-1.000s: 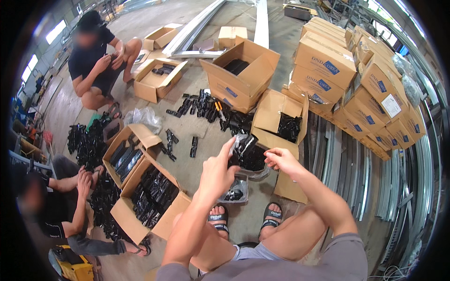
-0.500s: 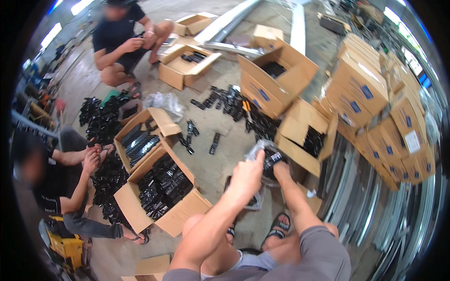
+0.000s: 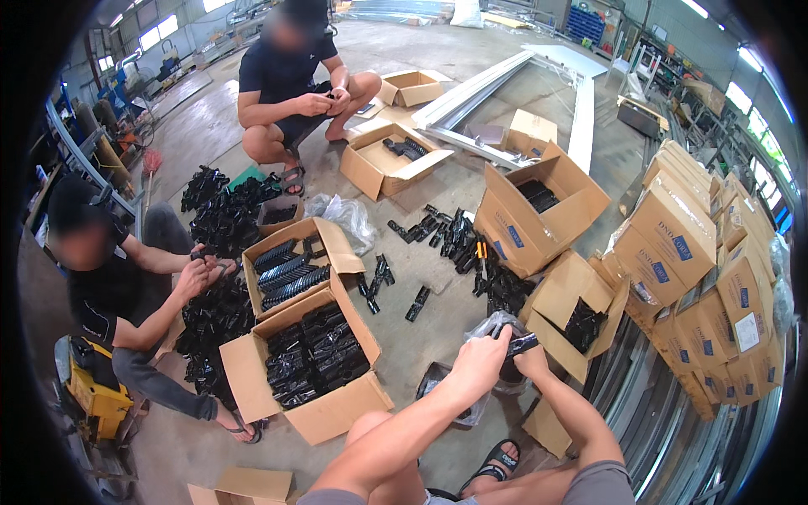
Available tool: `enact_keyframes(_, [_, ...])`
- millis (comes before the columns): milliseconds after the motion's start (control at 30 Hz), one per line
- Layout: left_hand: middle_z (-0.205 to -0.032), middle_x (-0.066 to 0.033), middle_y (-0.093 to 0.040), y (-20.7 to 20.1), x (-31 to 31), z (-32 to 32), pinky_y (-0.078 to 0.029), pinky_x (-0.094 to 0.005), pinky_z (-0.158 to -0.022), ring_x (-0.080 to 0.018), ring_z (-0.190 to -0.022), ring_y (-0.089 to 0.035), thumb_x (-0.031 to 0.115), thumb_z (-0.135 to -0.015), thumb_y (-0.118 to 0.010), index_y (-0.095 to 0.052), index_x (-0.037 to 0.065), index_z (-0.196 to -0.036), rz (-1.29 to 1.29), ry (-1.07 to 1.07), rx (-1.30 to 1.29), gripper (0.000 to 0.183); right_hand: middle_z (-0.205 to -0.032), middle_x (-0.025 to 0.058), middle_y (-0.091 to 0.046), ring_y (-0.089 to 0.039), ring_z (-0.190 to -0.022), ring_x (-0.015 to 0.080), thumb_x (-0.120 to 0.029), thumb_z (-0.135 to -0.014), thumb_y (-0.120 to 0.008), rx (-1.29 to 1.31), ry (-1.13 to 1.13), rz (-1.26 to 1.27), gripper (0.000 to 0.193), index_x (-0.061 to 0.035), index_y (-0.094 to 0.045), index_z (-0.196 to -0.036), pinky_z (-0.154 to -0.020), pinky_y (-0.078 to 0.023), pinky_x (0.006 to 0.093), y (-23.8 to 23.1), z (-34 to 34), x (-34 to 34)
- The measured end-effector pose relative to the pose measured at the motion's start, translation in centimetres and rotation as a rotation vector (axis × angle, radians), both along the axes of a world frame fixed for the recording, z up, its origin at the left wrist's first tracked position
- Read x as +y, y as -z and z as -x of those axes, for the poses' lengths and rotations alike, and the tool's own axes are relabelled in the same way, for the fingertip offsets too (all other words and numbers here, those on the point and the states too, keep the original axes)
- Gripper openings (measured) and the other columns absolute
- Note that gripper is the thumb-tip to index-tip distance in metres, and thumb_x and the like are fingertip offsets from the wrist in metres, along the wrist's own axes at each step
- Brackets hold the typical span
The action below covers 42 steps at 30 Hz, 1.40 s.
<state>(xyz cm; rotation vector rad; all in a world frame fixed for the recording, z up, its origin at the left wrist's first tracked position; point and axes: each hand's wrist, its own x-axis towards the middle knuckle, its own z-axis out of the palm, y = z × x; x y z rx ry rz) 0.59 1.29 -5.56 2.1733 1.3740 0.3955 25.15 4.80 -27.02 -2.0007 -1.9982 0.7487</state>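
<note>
My left hand [image 3: 481, 364] and my right hand [image 3: 531, 362] meet in front of me, both closed on a small black glossy part [image 3: 523, 344]. The right hand grips its right end from below; the left fingers press at its left end. What the part is exactly I cannot tell. Right behind and below the hands stands a small container lined with a clear plastic bag [image 3: 498, 323], its contents mostly hidden. Left of it, partly behind my left forearm, is another dark container with clear plastic [image 3: 431, 380].
Black parts [image 3: 501, 290] lie piled ahead, with an orange-handled tool [image 3: 481, 252] on them. Open cartons [image 3: 581, 290] stand to the right and a filled carton [image 3: 337, 412] to the left. Two people [image 3: 290, 84] squat nearby with parts. Stacked cartons [image 3: 665, 244] and metal profiles [image 3: 648, 362] line the right.
My head view has tilted up, showing more of the floor ahead. My right hand has come up out of the plastic-lined container with the black part, and both hands now hold it.
</note>
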Motion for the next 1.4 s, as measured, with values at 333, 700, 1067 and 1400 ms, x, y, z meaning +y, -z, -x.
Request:
enact_keyframes(333, [-0.084,-0.0255,-0.069,0.4,-0.4,-0.4,-0.057,-0.0514,-0.071,-0.0438,-0.08,-0.07,-0.005,-0.069,-0.067,-0.045,0.003,-0.138,-0.086,-0.017,-0.036,0.073,-0.116,0.0154,-0.063,-0.066,-0.096,0.0188,-0.005,-0.102,-0.05,1.029,0.414,0.29,0.035,0.0043,-0.053,-0.135,-0.088,-0.056,0.0306,-18.7,0.3,-6.4])
enact_keyframes(700, [-0.077,-0.0209,-0.068,0.0,-3.4,-2.3,-0.056,-0.0478,-0.065,-0.0401,-0.072,-0.069,-0.005,-0.071,-0.063,-0.035,-0.002,-0.15,-0.18,0.172,0.043,0.084,-0.091,0.0155,-0.067,-0.066,-0.084,0.0318,-0.013,-0.091,-0.067,0.32,0.008,-0.371,0.014,0.0001,-0.07,-0.093,-0.075,-0.051,0.0385,-24.3,3.7,-10.3])
enact_keyframes(1067, [-0.07,-0.0184,-0.067,-0.1,-4.2,-2.7,-0.055,-0.0453,-0.06,-0.0362,-0.065,-0.069,-0.003,-0.073,-0.063,-0.03,-0.005,-0.152,-0.218,0.218,0.077,0.085,-0.087,0.0145,-0.063,-0.062,-0.083,0.0358,-0.017,-0.089,-0.069,0.146,-0.043,-0.42,0.015,-0.0023,-0.071,-0.092,-0.075,-0.05,0.0433,-23.0,3.6,-10.2])
enact_keyframes(1400, [-0.086,-0.0245,-0.069,-4.2,-4.0,-1.4,-0.052,-0.0539,-0.072,-0.0462,-0.082,-0.067,0.003,-0.081,-0.071,-0.039,0.012,-0.137,0.025,0.184,-0.121,0.066,-0.108,0.0075,-0.068,-0.066,-0.102,0.0164,-0.025,-0.102,-0.06,0.999,0.363,-0.063,0.041,0.0027,-0.056,-0.131,-0.086,-0.054,0.0312,-22.0,0.9,-10.0])
